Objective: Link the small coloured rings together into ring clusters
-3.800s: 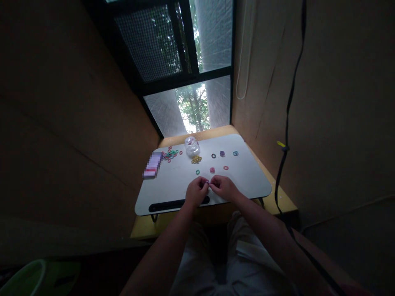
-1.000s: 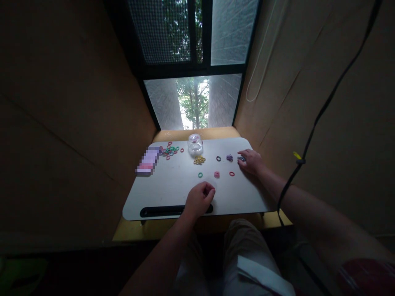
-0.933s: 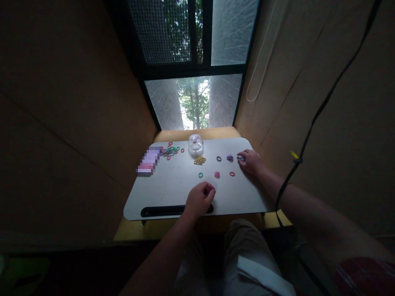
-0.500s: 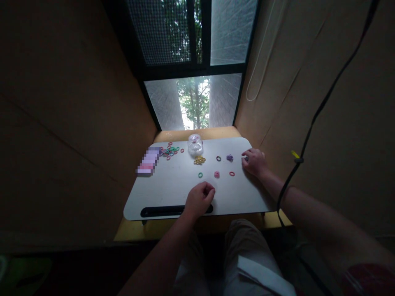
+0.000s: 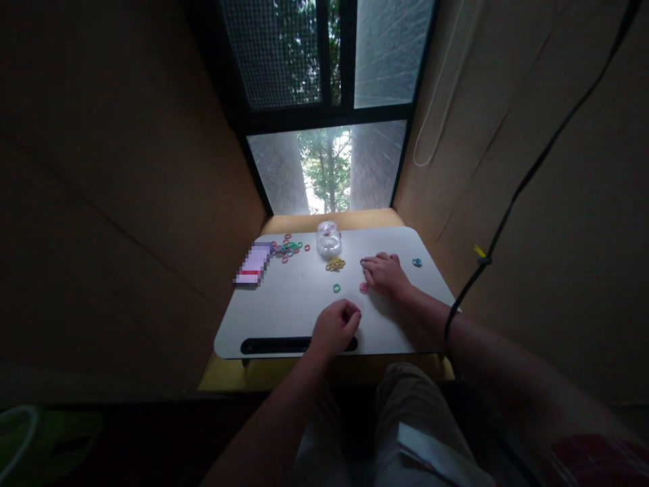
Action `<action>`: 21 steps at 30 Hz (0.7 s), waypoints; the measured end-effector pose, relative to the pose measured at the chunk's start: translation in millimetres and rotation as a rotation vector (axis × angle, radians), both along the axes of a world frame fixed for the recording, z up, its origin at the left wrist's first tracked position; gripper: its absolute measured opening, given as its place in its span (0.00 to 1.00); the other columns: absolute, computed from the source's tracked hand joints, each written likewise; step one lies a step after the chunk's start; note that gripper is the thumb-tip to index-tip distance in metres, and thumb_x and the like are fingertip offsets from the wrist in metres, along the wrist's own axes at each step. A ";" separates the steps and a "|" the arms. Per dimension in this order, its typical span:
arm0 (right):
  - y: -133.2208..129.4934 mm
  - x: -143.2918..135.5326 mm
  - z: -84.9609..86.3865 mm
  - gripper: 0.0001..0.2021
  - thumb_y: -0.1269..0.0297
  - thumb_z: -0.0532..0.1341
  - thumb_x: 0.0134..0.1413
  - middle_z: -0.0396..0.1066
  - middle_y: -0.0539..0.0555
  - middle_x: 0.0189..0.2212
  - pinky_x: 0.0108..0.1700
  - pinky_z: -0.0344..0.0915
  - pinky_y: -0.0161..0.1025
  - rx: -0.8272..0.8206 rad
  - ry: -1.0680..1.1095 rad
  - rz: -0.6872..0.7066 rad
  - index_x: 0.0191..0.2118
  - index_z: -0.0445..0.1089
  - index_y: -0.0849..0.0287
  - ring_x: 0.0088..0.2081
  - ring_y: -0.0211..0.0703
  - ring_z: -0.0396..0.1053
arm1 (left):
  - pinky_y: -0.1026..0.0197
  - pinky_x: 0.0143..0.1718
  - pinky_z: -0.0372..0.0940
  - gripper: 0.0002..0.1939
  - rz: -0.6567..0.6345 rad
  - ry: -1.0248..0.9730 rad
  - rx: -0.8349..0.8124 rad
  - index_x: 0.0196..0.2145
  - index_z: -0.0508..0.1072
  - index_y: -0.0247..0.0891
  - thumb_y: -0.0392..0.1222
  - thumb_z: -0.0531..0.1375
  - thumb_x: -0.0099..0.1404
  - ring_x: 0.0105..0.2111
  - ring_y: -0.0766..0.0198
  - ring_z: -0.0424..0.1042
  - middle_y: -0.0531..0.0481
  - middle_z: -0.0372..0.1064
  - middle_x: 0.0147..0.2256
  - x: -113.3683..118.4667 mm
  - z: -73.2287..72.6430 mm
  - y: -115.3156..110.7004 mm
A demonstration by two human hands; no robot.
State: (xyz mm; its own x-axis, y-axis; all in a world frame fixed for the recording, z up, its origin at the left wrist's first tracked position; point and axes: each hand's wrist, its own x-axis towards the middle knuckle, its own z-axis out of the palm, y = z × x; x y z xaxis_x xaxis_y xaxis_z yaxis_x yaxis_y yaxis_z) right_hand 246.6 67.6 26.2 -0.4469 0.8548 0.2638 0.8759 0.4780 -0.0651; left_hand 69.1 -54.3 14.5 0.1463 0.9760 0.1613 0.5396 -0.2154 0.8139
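My right hand (image 5: 386, 273) reaches over the right part of the white table (image 5: 284, 311), its fingertips closed on a small dark hair tie (image 5: 362, 262). Just below those fingers lies a pink hair tie (image 5: 364, 288). A green hair tie (image 5: 337, 288) is further left. My left hand (image 5: 337, 325) rests near the front edge with its fingers curled together; whatever may be inside is hidden. Yellow hair ties (image 5: 335, 264) form a small pile in the middle. A bluish hair tie (image 5: 416, 262) sits alone at the right.
Behind the yellow pile stands a clear round container (image 5: 328, 240). Mixed coloured hair ties (image 5: 289, 248) are scattered at the back left, beside a blurred-out phone-like slab (image 5: 254, 264). A black slot (image 5: 276, 345) runs along the front edge. A dark cord (image 5: 512, 203) hangs at the right.
My right hand has moved left from the table's right side, leaving the bluish hair tie there, and has come to the dark one. My left hand stays curled in place. The view has shifted slightly.
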 end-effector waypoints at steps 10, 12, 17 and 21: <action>-30.5 1.8 5.2 0.14 0.70 0.54 0.53 0.71 0.59 0.43 0.47 0.54 0.40 0.064 0.247 -0.012 0.44 0.70 0.60 0.46 0.48 0.63 | 0.65 0.28 0.55 0.09 0.022 0.019 0.017 0.31 0.72 0.38 0.44 0.56 0.60 0.24 0.69 0.62 0.54 0.66 0.25 0.7 -1.1 1.1; -47.6 0.2 2.6 0.09 0.68 0.53 0.55 0.72 0.56 0.35 0.42 0.56 0.37 -0.022 0.316 0.055 0.36 0.70 0.59 0.38 0.43 0.65 | 0.65 0.28 0.55 0.09 0.026 0.017 0.019 0.30 0.72 0.38 0.44 0.56 0.60 0.24 0.69 0.62 0.54 0.66 0.24 0.9 -0.4 1.1; -90.0 -12.8 -7.3 0.09 0.66 0.52 0.55 0.70 0.50 0.23 0.31 0.54 0.33 -0.216 0.400 0.073 0.28 0.68 0.57 0.26 0.38 0.64 | 0.65 0.27 0.53 0.11 0.043 -0.017 0.009 0.30 0.70 0.37 0.47 0.55 0.61 0.23 0.69 0.60 0.56 0.63 0.22 -0.7 -2.9 2.6; -104.9 -25.8 -11.1 0.10 0.65 0.53 0.54 0.70 0.50 0.22 0.28 0.51 0.33 -0.180 0.394 -0.033 0.26 0.67 0.57 0.25 0.37 0.63 | 0.65 0.27 0.53 0.12 0.076 -0.061 0.022 0.25 0.65 0.37 0.46 0.53 0.61 0.23 0.69 0.59 0.57 0.59 0.21 -4.5 -6.9 4.8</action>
State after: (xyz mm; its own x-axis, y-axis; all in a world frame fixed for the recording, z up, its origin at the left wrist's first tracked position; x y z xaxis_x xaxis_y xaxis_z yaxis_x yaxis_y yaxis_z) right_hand 220.8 -37.4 15.0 -0.3132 0.9150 0.2543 0.7823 0.4004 -0.4771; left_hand 64.6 -49.5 7.7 0.0608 0.9800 0.1895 0.5046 -0.1940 0.8413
